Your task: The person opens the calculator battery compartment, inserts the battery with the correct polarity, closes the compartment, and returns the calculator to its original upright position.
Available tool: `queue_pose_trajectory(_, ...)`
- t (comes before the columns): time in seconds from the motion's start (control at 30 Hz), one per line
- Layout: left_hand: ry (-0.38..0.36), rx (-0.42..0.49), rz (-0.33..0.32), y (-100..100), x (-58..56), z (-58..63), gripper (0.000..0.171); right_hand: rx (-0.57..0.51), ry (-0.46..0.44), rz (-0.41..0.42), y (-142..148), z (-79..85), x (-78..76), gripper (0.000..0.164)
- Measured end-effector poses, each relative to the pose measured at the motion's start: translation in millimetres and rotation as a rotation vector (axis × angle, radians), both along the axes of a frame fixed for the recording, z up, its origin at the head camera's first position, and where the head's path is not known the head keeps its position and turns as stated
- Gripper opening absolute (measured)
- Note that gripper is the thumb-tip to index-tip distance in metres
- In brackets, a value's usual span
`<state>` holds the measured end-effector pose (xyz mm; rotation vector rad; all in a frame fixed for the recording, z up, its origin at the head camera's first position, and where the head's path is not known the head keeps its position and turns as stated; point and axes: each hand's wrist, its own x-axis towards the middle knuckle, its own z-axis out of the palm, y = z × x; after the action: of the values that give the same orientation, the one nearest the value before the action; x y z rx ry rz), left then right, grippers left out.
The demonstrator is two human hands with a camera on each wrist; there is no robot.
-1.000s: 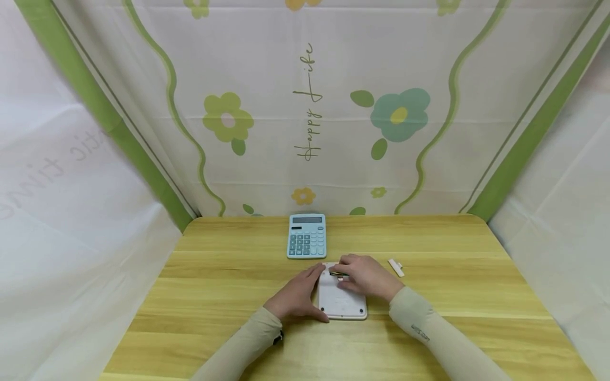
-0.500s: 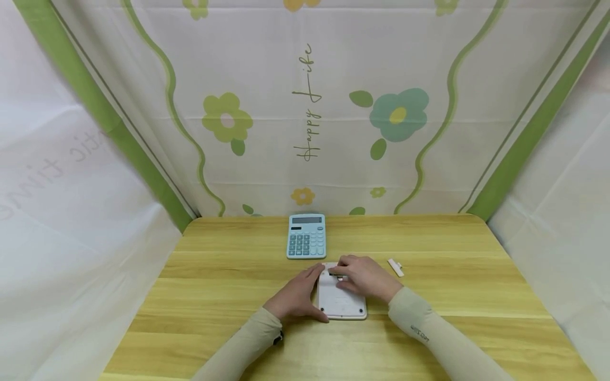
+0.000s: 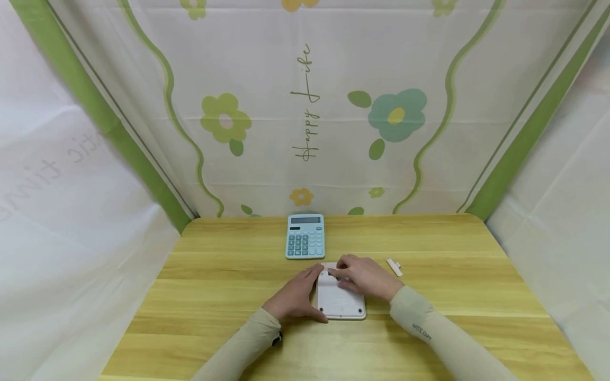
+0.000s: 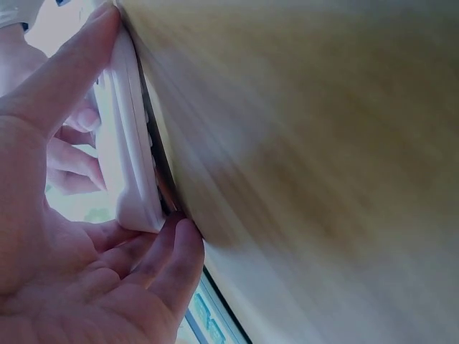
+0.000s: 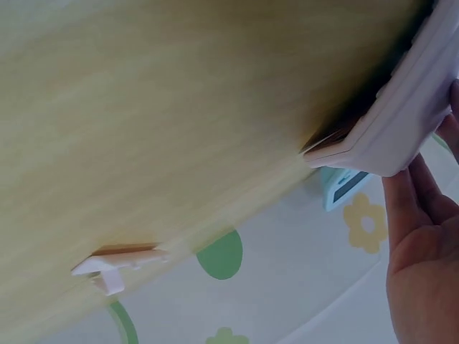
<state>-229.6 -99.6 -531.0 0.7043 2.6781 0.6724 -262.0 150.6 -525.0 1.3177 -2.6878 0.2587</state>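
Observation:
A pale pinkish-white calculator [image 3: 340, 301] lies face down on the wooden table, its back and dark feet showing. My left hand [image 3: 295, 293] grips its left side, thumb at the near corner and fingers curled at the far one, as the left wrist view [image 4: 129, 136] also shows. Over the far part of the back, my right hand [image 3: 366, 276] presses with its fingertips at the battery compartment [image 3: 329, 273], where only a dark sliver shows. Those fingers hide whatever lies beneath them; whether they still pinch a battery I cannot tell.
A light blue calculator [image 3: 305, 236] lies face up just beyond, near the table's back edge. To the right sits a small pale battery cover [image 3: 394, 267] with a tab. White patterned curtains [image 3: 267, 159] hang behind the table and at both sides.
The gold-and-dark battery seen under my right fingers a second ago has sunk from sight at the compartment, with the fingertips now over it. My left hand and the pale calculator hold their place.

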Motion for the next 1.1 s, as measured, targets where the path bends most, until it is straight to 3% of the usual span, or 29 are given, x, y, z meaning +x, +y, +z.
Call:
queue_pose_trajectory(0.43,0.012,0.000,-0.001,-1.3,-0.7,-0.1,0.132,0.002,-0.053,-0.010,-0.3,3.1,0.8,0.046)
queue_pose_trajectory(0.67,0.013,-0.004,-0.007,0.2,0.0,-1.3,0.132,-0.034,-0.140,-0.038,4.4,1.2,3.3,0.049)
queue_pose_trajectory(1.1,0.022,-0.003,-0.006,1.7,-0.4,-0.3,0.130,-0.048,-0.091,-0.048,21.1,5.3,4.5,0.041)
